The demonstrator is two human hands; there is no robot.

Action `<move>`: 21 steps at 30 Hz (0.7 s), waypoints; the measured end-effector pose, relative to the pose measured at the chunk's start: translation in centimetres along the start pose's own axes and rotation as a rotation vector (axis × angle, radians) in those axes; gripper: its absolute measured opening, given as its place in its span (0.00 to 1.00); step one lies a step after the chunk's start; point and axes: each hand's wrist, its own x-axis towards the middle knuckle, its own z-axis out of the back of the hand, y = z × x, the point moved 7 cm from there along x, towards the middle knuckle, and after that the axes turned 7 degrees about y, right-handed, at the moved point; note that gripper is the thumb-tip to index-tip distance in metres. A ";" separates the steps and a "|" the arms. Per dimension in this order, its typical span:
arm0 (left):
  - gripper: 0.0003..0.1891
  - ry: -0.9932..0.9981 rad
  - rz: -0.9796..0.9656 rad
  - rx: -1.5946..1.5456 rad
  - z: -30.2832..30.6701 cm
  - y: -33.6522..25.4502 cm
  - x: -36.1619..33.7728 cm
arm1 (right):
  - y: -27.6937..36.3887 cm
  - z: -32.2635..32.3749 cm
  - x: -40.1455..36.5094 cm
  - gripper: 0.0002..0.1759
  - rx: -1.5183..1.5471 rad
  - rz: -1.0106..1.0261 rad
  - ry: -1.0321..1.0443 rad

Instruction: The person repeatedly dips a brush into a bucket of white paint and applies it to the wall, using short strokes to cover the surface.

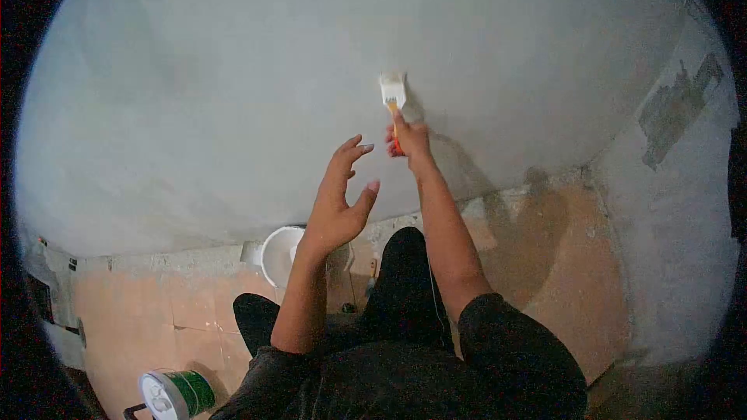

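A paintbrush (394, 92) with a white-coated head and an orange and red handle is held upright against the grey-white wall (233, 70). My right hand (409, 140) is closed around its handle, the bristles touching the wall. To the left of it, my left hand (342, 198) hovers in the air with fingers apart and holds nothing. Below my left hand, a white bucket (272, 258) stands on the floor at the foot of the wall, partly hidden by my left forearm.
Orange-brown tiles (132, 303) cover the floor. A green and white pail (189, 393) is at the lower left. The side wall (677, 241) on the right has a darker grey patch. My bent knees are close to the wall.
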 end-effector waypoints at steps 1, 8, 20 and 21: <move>0.26 0.009 0.020 -0.013 0.1 -0.4 0.0 | -2.5 0.1 0.2 0.31 -0.005 -0.046 -0.017; 0.30 0.003 -0.045 0.592 -0.5 -0.8 -0.1 | -12.7 1.4 -2.6 0.30 0.037 -0.343 -0.053; 0.33 0.085 0.031 0.534 -2.4 2.1 -0.3 | 14.4 0.2 -1.8 0.19 -0.038 0.000 -0.065; 0.33 0.098 0.043 0.535 -2.6 2.4 -0.3 | 15.9 -0.1 -2.8 0.19 -0.039 -0.003 -0.066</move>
